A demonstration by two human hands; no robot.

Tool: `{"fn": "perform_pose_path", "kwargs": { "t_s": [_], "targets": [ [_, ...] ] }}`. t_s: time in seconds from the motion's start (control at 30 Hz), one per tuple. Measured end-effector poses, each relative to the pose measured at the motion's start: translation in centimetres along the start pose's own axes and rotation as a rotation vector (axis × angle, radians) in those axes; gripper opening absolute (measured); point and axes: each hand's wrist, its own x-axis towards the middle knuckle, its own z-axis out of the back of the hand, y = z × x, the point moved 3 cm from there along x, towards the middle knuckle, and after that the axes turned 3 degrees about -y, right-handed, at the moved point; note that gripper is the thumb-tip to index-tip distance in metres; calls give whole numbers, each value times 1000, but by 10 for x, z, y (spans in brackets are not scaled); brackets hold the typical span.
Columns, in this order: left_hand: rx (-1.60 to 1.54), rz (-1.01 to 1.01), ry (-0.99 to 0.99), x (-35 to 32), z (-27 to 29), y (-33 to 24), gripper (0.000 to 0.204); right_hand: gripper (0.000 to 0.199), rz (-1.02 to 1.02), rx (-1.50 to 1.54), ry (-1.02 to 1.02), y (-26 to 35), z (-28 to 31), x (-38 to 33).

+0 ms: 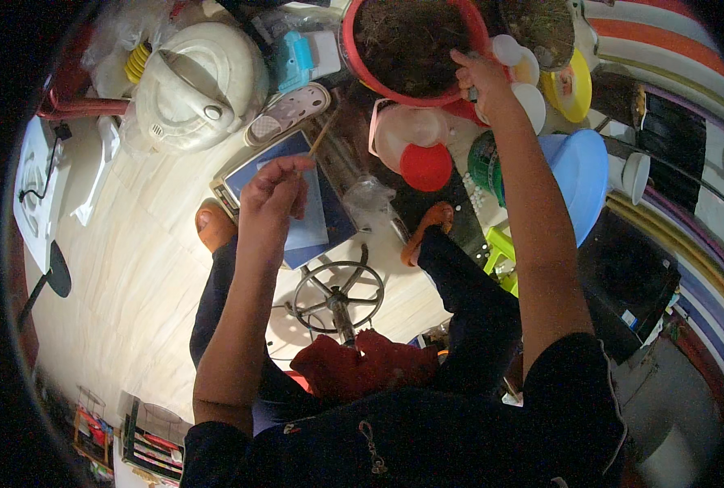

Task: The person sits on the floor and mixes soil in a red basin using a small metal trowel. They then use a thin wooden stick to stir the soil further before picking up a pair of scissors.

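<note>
My left hand (274, 191) hangs over a blue-topped box (293, 220), index finger stretched out and the others loosely bent. Just beyond its fingertips shows a thin tan stick (325, 132); I see no clear grip on it. My right hand (482, 77) reaches to the near right rim of a red round pot (354, 50) filled with dark soil (411, 45). Its fingers are bent closed, thumb toward the soil. A small greyish bit shows beneath them, too little to name.
Left of the box stand a white lidded appliance (199, 81) and a grey clog (289, 114). A red lid (425, 167), a blue basin (582, 183) and a yellow dish (569, 85) crowd the right. The round metal footring (339, 297) of a stool lies between my legs.
</note>
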Motion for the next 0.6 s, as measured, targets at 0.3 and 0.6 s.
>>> {"fn": "perform_pose_path", "kwargs": {
  "t_s": [0.3, 0.6],
  "targets": [
    [-9, 10, 44, 7, -1, 10, 20, 25, -114, -62, 212, 30, 39, -14],
    [27, 13, 36, 15, -15, 7, 18, 35, 10, -498, 243, 0, 16, 46]
  ]
}}
